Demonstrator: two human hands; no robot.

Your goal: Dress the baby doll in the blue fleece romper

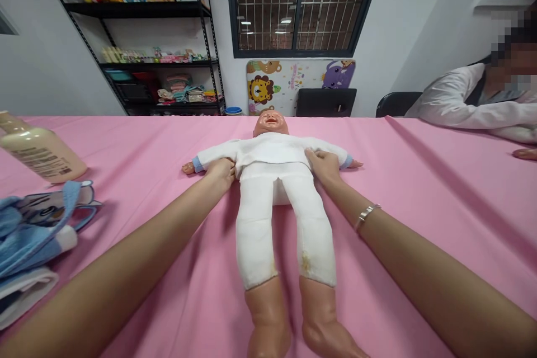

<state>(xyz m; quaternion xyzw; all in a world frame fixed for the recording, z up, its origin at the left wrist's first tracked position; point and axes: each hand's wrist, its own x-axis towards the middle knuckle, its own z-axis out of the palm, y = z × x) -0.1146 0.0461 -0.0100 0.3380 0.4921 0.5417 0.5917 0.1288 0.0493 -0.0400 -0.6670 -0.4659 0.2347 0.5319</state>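
Observation:
A baby doll lies on its back on the pink table cloth, head away from me, bare feet toward me. It wears a white top and white trousers. My left hand is closed on the hem of the top at the doll's right side. At the other side my right hand, with a bracelet on its wrist, pinches the same hem. Both arms reach along the doll's legs.
A cream bottle lies at the left edge. Blue and white baby clothes are piled near my left arm. Another person in a white coat leans on the table at the right. Black shelves with toys stand behind.

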